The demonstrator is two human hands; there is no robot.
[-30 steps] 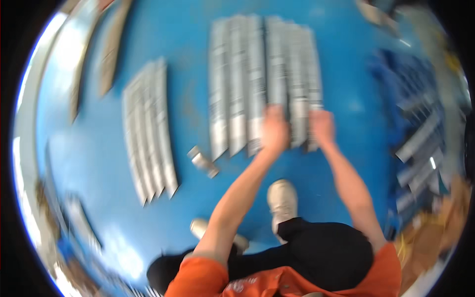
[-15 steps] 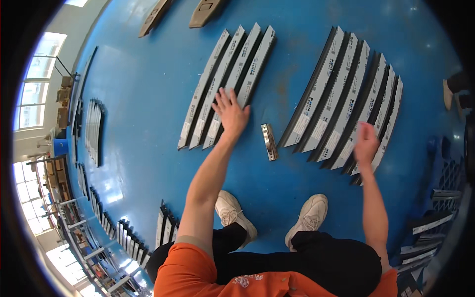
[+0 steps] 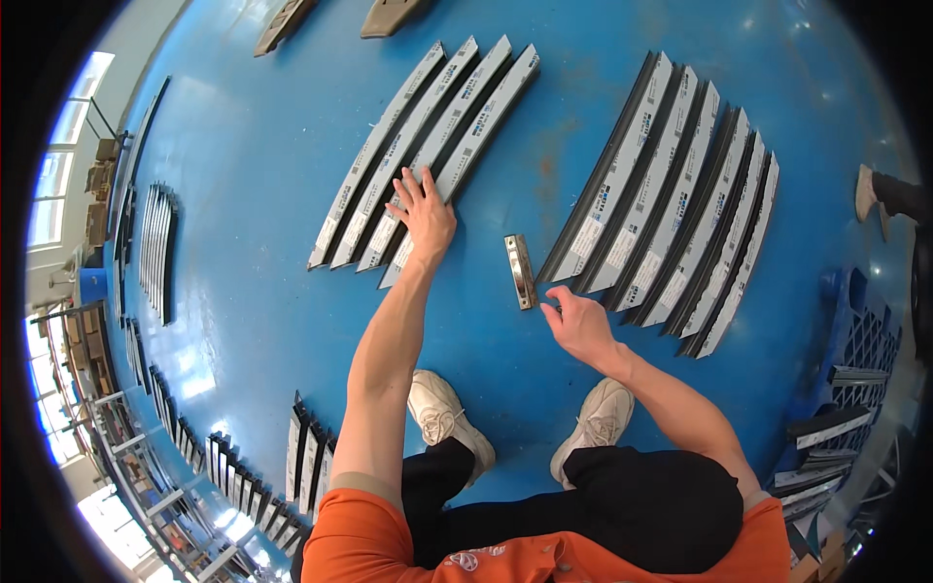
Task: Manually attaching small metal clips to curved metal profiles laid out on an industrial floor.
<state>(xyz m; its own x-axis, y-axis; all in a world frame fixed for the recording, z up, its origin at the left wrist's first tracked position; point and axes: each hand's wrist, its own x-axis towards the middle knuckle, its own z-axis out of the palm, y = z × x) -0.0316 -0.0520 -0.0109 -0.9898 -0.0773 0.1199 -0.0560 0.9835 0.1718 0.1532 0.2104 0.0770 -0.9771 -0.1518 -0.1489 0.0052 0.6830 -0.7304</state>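
Grey strips (image 3: 428,155) lie fanned on the blue floor (image 3: 253,175); the left hand (image 3: 425,216) rests flat, spread, on them. Right hand (image 3: 578,324), loosely curled and holding nothing, hovers beside a small metal bar (image 3: 521,271).

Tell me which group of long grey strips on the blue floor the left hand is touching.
The four-strip group on the left: the left hand rests flat on it. The larger right-hand group lies untouched.

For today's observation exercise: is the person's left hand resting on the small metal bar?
No, the left hand lies flat on the long strips.
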